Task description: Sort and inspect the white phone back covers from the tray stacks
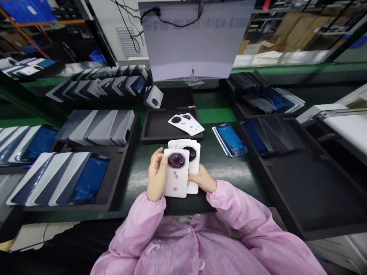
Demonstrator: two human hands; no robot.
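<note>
My left hand (158, 173) is closed on the left edge of a white phone back cover (176, 183) with a dark camera print and small markings. My right hand (203, 178) grips a small stack of similar white covers (195, 164) just behind it, thumb across the front. The front cover overlaps the stack. Both are held upright over the dark green bench, close to my body. Beyond them, two more white covers (186, 123) lie fanned in a black foam tray (149, 131). To the right, a blue-filmed phone panel (229, 138) rests on white pieces.
Black trays at left hold rows of white-and-blue panels (57, 177) and grey covers (97, 126). A large black tray (309, 191) on the right holds dark panels at its far end. A grey monitor back (195, 42) stands ahead, near a wrapped stack of covers (154, 97).
</note>
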